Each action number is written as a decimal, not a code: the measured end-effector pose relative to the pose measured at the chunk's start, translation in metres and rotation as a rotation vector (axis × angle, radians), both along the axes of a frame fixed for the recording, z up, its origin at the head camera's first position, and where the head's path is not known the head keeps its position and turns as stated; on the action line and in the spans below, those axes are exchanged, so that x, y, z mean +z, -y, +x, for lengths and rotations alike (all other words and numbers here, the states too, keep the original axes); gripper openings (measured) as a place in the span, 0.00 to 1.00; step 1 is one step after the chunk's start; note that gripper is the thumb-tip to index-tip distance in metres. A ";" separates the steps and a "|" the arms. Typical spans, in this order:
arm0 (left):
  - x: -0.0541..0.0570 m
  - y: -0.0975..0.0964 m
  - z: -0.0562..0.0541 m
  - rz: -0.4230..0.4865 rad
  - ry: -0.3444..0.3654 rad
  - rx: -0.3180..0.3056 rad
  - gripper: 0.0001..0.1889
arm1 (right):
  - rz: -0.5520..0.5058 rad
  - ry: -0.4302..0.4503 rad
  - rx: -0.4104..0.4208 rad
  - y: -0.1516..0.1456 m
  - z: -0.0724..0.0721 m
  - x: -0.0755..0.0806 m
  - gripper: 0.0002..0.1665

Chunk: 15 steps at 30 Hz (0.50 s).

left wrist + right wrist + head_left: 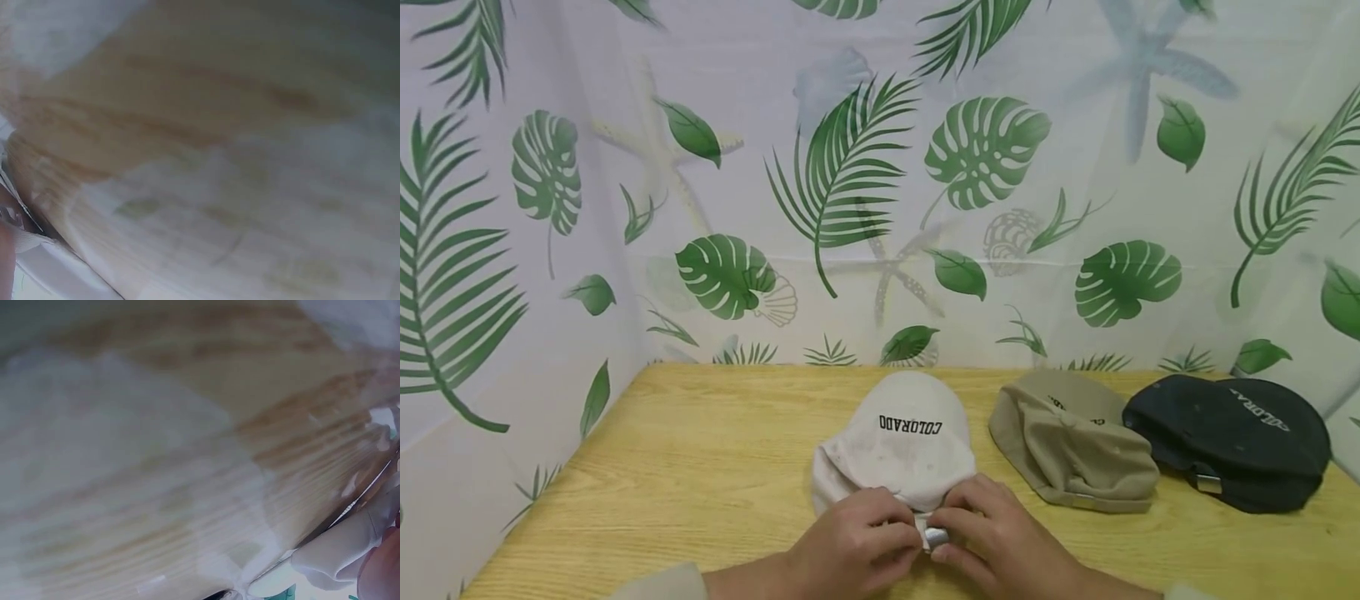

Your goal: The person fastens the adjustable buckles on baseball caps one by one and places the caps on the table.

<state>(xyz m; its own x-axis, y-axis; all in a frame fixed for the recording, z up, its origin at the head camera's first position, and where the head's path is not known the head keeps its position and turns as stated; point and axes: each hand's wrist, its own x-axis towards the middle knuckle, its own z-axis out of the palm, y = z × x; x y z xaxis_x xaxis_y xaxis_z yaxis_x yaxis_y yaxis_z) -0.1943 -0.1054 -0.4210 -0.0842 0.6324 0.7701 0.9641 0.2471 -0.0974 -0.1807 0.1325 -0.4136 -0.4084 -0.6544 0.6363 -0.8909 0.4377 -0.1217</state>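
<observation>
A cream baseball cap [917, 442] with upside-down dark "COLORADO" lettering sits on the table, its strap side toward me. My left hand [861, 542] pinches the strap at the cap's near edge. From the other side, my right hand [1000, 533] holds the same strap by its silver buckle [936, 536], thumb below and fingers above. Part of the strap is hidden behind the fingers. In the left wrist view, the cap's pale fabric [56, 269] shows low at the left. The right wrist view catches cap fabric [340, 547] beside the fingertips.
To the right lies a khaki cap [1075, 450] with dark lettering, crumpled at its near side. A black cap [1232, 442] with a silver buckle touches or overlaps its right side. Behind the wooden table [700, 467] hangs a leaf-print cloth [880, 167].
</observation>
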 end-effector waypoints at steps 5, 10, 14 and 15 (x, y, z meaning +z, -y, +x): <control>0.000 0.001 -0.001 -0.010 0.004 -0.014 0.05 | 0.019 0.041 0.005 0.000 0.000 0.003 0.13; 0.000 0.001 -0.001 -0.018 -0.022 -0.014 0.03 | 0.015 0.061 0.056 -0.002 -0.002 0.002 0.23; 0.000 0.000 -0.001 -0.023 -0.023 -0.007 0.03 | 0.013 0.072 0.041 -0.002 -0.001 0.002 0.18; 0.000 0.000 -0.001 -0.024 -0.029 -0.004 0.04 | 0.013 0.076 0.032 -0.002 0.000 0.002 0.16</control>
